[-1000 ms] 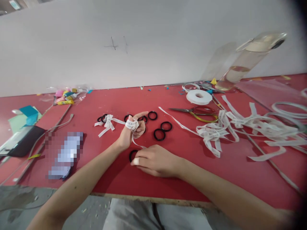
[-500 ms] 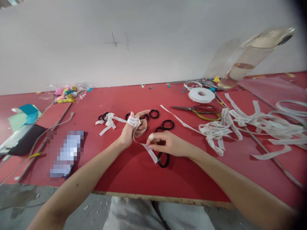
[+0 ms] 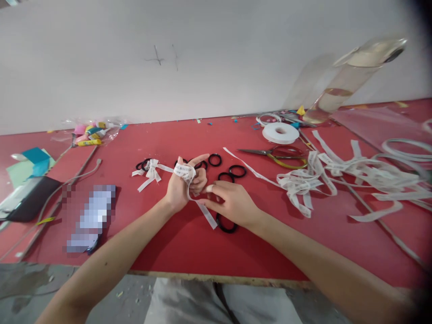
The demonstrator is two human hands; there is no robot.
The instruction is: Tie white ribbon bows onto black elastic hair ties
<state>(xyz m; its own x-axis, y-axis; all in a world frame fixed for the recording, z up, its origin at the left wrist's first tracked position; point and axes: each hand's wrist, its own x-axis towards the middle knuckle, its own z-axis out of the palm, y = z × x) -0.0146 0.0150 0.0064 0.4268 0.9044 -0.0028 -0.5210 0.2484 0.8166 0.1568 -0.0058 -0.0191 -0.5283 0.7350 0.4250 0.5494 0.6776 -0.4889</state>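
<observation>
A white printed ribbon [image 3: 184,170] is looped around the thumb and fingers of my left hand [image 3: 178,191]. That hand is curled on the ribbon with its index finger stretched out to the right. Close by on the right, my right hand [image 3: 234,202] has its fingertips together at the ribbon's hanging tail, whose end lies slanting below them. Several black hair ties lie around and behind the hands, one of them a black hair tie [image 3: 237,171] beyond my right hand. Left of my left hand rests a white ribbon bow [image 3: 152,173] with black hair ties beside it.
Scissors [image 3: 273,154] and a white ribbon roll [image 3: 281,133] lie behind on the red table [image 3: 189,252]. Cut ribbons [image 3: 300,184] are heaped at right, near a leaning clear bottle [image 3: 340,90]. A phone [image 3: 91,218] and a cable [image 3: 72,180] are at left.
My right hand has moved left, closer to my left hand, along the ribbon's tail. The loop on my left hand has shifted slightly and shows more of its print.
</observation>
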